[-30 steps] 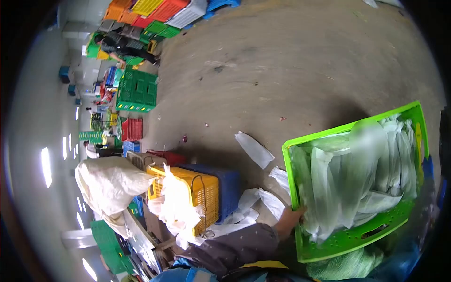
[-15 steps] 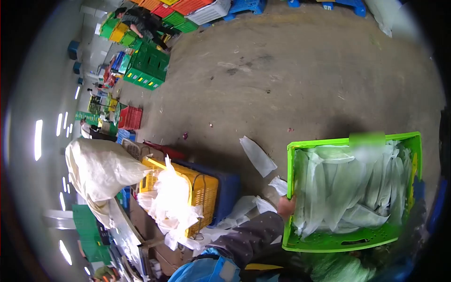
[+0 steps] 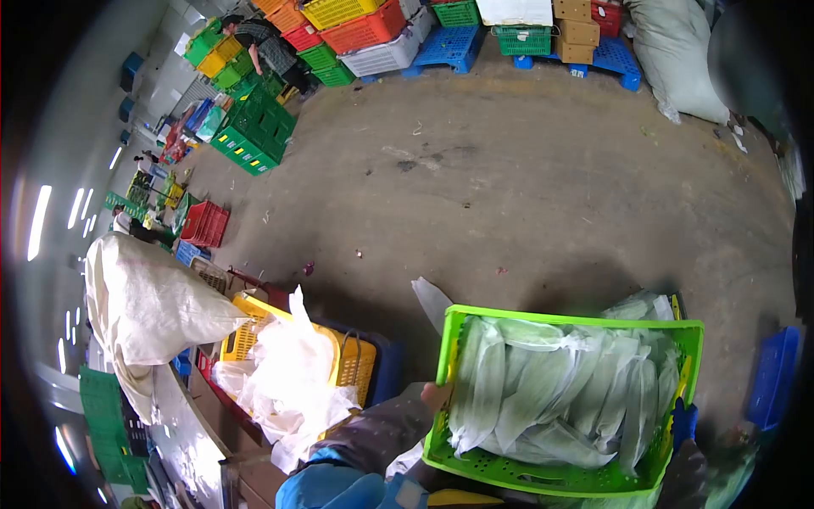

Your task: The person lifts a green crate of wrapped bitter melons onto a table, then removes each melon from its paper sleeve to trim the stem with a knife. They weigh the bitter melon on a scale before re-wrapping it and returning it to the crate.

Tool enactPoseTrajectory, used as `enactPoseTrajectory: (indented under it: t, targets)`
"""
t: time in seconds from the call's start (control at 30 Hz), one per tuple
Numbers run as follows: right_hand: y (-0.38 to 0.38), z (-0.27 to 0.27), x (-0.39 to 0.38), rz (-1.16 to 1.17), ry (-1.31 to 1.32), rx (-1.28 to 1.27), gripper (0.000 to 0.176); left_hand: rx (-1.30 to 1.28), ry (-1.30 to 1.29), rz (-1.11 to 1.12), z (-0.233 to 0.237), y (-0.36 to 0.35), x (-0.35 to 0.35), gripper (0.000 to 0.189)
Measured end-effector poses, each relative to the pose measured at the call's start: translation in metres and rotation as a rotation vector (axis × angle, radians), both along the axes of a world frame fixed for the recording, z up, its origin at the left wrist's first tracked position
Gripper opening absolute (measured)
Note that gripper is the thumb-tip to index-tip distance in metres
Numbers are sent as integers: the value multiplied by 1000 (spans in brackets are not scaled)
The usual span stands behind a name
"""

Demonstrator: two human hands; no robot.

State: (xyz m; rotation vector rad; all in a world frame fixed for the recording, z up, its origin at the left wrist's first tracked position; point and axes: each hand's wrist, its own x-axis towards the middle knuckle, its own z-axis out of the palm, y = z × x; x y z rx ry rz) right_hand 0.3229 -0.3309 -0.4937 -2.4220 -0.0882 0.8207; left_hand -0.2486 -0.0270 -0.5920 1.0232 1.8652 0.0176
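Observation:
A bright green plastic crate (image 3: pixel 543 485) hangs between my two hands at the lower right of the head view. It is filled with long green pieces in whitish translucent wrappers (image 3: pixel 551 390), lying side by side. My left hand (image 3: pixel 435 397) is closed on the crate's left wall, with its fingers partly hidden. On the opposite wall, my right hand (image 3: pixel 683 422), in a blue glove, grips the crate's right side. More wrapped pieces (image 3: pixel 640 305) show just beyond the crate's far rim.
To the left stand a yellow basket (image 3: pixel 356 365) with white wrapping (image 3: pixel 284 365) and a big white sack (image 3: pixel 153 288). Stacked crates (image 3: pixel 365 34) and blue pallets (image 3: pixel 449 51) line the far side. A person (image 3: pixel 271 51) stands by green crates (image 3: pixel 254 127). A blue bin (image 3: pixel 773 377) is at right.
The crate has shifted left and lower in the view, with both hands still at its sides. My view has tilted, showing more stacks at the far side and the blue bin at right.

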Motion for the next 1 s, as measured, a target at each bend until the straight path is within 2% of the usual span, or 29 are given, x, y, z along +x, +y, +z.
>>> enactPoseTrajectory:
  t: [0.03,0.07,0.17,0.23,0.37,0.4,0.43,0.5,0.57,0.63,0.7,0.73,0.8,0.83,0.9,0.97,1.0]
  targets:
    - [22,21,-18,9,3,27,27,-16,-3,92,-12,-7,-21,39]
    - [36,32,-28,26,3,56,27,-16,-3,103,1,-7,-33,39]
    - [43,24,-29,48,74,35,23,66,-61,177,80,4,-54,37]
    - [82,93,-71,172,146,3,23,-64,84,43,133,25,-69,52]
    - [100,136,-95,169,184,149,23,120,48,-126,217,49,-101,47]
    - [104,137,-86,216,191,155,22,142,19,-152,265,54,-94,47]
    - [108,140,-81,262,200,162,21,157,20,-142,288,58,-96,47]
    - [131,204,-109,298,207,158,18,126,-78,-158,321,54,-111,34]
    - [140,247,-127,358,158,199,11,175,-130,-104,350,33,-126,33]
    - [136,271,-130,414,115,213,10,276,-115,-140,370,-1,-146,33]
    - [142,287,-138,441,33,224,12,367,-90,-77,380,-40,-162,33]
    - [140,283,-134,447,-6,295,11,285,-128,-87,398,-56,-167,42]
    - [139,263,-105,597,8,330,13,424,-81,10,407,-101,-176,39]
    - [144,270,-108,671,18,374,15,535,-30,11,413,-123,-179,38]
    - [154,270,-108,701,8,437,13,596,26,75,426,-152,-169,37]
    - [160,278,-113,741,156,521,9,611,48,156,446,-189,-169,37]
    - [166,276,-108,790,117,508,8,605,58,203,453,-206,-162,36]
